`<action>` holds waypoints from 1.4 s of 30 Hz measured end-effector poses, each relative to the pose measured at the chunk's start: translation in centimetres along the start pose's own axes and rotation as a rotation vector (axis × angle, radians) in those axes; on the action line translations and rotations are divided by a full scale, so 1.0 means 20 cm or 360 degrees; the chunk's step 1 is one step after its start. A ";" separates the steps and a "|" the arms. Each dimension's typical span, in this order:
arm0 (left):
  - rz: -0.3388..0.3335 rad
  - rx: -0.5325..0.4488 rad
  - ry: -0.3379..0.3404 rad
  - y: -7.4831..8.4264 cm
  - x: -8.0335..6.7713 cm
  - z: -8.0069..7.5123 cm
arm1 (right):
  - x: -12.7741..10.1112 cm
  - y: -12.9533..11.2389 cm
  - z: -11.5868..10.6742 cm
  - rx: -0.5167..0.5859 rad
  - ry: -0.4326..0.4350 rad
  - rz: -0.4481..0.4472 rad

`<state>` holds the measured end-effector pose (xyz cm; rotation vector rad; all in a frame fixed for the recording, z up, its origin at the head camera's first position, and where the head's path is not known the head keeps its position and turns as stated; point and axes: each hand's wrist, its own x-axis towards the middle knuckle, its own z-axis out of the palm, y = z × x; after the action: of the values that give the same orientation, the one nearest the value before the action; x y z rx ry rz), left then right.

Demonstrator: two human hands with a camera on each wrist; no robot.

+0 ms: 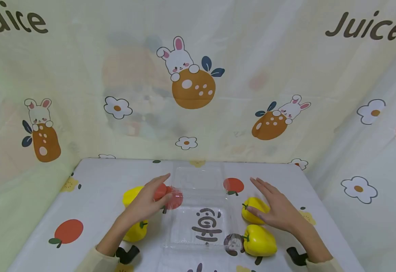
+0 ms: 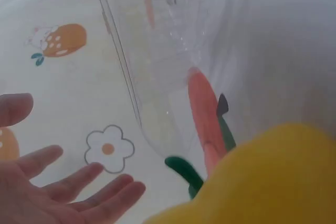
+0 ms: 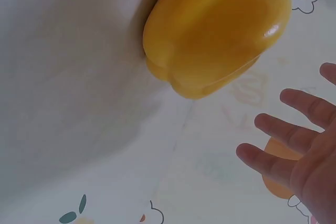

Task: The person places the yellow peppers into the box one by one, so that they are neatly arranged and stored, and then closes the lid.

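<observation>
A clear plastic clamshell box (image 1: 201,223) lies open in the middle of the table. My left hand (image 1: 157,186) reaches toward its left edge with straight fingers, beside a red pepper (image 1: 161,191) whose far side shows through the plastic. In the left wrist view the left hand (image 2: 68,184) is spread and holds nothing, with a yellow pepper (image 2: 262,182) close below. My right hand (image 1: 264,198) hovers flat over a yellow pepper (image 1: 252,211) right of the box. The right wrist view shows the right hand (image 3: 296,150) open near a yellow pepper (image 3: 215,30).
Another yellow pepper (image 1: 259,240) lies at the front right. Two yellow peppers lie on the left, the farther one (image 1: 131,194) and the nearer one (image 1: 136,231). The tablecloth (image 1: 92,189) carries printed fruit. A printed curtain (image 1: 191,87) closes off the back and sides.
</observation>
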<state>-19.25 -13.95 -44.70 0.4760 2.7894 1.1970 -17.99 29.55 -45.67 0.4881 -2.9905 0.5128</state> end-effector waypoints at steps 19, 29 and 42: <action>-0.0437 -0.0553 -0.0213 0.01 -0.07 0.05 | -0.06 0.03 -0.03 0.0119 0.0048 -0.0008; -0.0559 -0.0757 -0.0204 -0.01 -0.08 0.11 | -0.10 0.05 -0.04 0.0155 0.0108 -0.0024; -0.0666 -0.1100 -0.0047 -0.04 -0.08 0.18 | -0.14 0.08 -0.04 0.0204 0.0172 -0.0065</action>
<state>-17.32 -12.41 -47.85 -0.1369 2.0794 1.8516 -15.90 32.02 -45.80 0.5124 -2.8511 0.7071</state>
